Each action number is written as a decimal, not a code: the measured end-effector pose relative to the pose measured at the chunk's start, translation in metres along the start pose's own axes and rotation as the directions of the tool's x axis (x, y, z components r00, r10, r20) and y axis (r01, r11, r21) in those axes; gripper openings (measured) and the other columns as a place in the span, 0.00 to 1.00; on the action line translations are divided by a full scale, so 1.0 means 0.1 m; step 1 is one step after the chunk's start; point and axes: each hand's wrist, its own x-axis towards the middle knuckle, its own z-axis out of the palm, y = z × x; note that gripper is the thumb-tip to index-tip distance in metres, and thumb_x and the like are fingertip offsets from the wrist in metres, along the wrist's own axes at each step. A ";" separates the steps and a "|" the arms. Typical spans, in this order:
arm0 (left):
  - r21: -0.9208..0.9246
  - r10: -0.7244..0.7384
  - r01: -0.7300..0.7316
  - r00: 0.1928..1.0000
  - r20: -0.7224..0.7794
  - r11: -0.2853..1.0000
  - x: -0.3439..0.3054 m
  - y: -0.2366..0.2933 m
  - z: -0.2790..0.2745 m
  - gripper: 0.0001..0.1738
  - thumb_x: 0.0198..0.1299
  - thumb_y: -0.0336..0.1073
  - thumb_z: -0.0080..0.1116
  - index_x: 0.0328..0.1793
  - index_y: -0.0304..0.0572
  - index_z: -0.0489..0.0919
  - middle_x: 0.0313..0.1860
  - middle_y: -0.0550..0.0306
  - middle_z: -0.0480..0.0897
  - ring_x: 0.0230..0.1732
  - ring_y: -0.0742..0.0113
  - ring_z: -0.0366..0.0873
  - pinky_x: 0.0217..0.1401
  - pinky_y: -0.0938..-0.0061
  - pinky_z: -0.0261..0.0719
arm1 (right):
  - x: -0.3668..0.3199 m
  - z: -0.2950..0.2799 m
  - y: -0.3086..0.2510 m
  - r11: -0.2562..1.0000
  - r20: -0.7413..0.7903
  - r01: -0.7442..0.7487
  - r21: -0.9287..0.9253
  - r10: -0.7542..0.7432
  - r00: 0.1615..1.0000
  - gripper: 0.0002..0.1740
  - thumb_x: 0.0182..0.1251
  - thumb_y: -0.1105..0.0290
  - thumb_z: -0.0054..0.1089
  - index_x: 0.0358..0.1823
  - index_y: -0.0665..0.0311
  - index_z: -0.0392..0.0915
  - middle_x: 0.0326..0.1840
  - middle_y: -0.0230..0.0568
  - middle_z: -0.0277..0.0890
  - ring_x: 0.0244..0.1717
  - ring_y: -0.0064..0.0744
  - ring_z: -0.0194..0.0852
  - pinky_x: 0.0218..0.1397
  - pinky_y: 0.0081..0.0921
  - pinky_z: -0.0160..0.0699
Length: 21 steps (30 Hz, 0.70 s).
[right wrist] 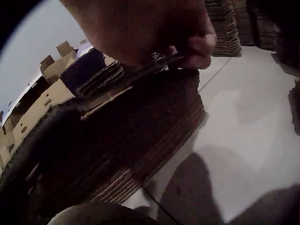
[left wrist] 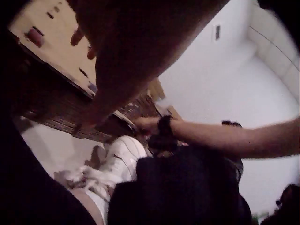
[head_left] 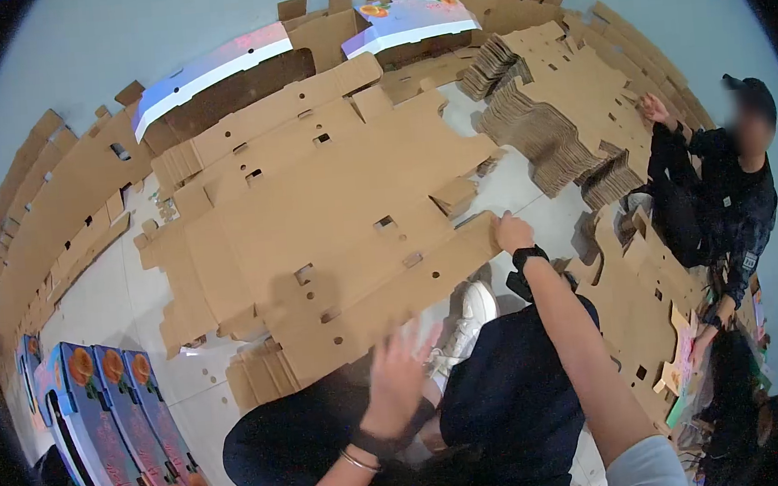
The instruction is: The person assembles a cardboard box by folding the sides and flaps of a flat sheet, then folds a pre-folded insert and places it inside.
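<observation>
A stack of flat brown cardboard blanks [head_left: 339,192] lies on the floor before the seated person; its layered edge [right wrist: 161,150] shows in the right wrist view. At the stack's near right corner, the right hand [head_left: 514,231] pinches the edge of the cardboard, with curled fingers also visible in the right wrist view. The left hand [head_left: 400,379], slightly blurred, hovers by the near edge with its fingers spread and holds nothing. In the left wrist view the left hand [left wrist: 115,61] is dark above the cardboard, and whether it touches is hard to tell.
Printed boxes [head_left: 115,420] stand at the lower left. Open boxes with printed flaps [head_left: 211,70] line the wall. More stacked cardboard [head_left: 536,131] lies at the upper right. Another person in black [head_left: 731,179] sits at the right. A white shoe [head_left: 478,304] is near the stack.
</observation>
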 end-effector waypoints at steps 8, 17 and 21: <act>0.089 -0.542 0.535 0.822 0.178 0.840 0.05 -0.72 0.40 0.58 0.39 0.45 0.74 0.77 0.52 0.51 0.74 0.44 0.55 0.75 0.43 0.50 0.71 0.46 0.55 | 0.10 -0.12 -0.11 0.983 -0.159 -0.021 0.183 0.051 0.986 0.23 0.72 0.55 0.42 0.42 0.72 0.68 0.40 0.62 0.79 0.44 0.58 0.79 0.47 0.47 0.76; 0.028 -0.553 0.553 0.830 0.078 0.833 0.09 -0.81 0.56 0.63 0.34 0.46 0.78 0.77 0.58 0.50 0.72 0.41 0.56 0.71 0.38 0.55 0.66 0.45 0.62 | 0.11 -0.07 -0.12 0.981 -0.070 -0.120 0.150 0.131 0.989 0.21 0.72 0.56 0.43 0.48 0.71 0.68 0.43 0.57 0.78 0.48 0.53 0.77 0.58 0.50 0.67; 0.105 -0.535 0.525 0.838 0.109 0.844 0.09 -0.75 0.61 0.58 0.35 0.45 0.77 0.74 0.52 0.55 0.70 0.41 0.58 0.69 0.40 0.58 0.63 0.50 0.69 | 0.10 0.03 -0.09 0.996 -0.241 -0.037 0.075 0.054 0.969 0.19 0.66 0.58 0.51 0.49 0.66 0.70 0.51 0.49 0.73 0.58 0.44 0.69 0.67 0.55 0.54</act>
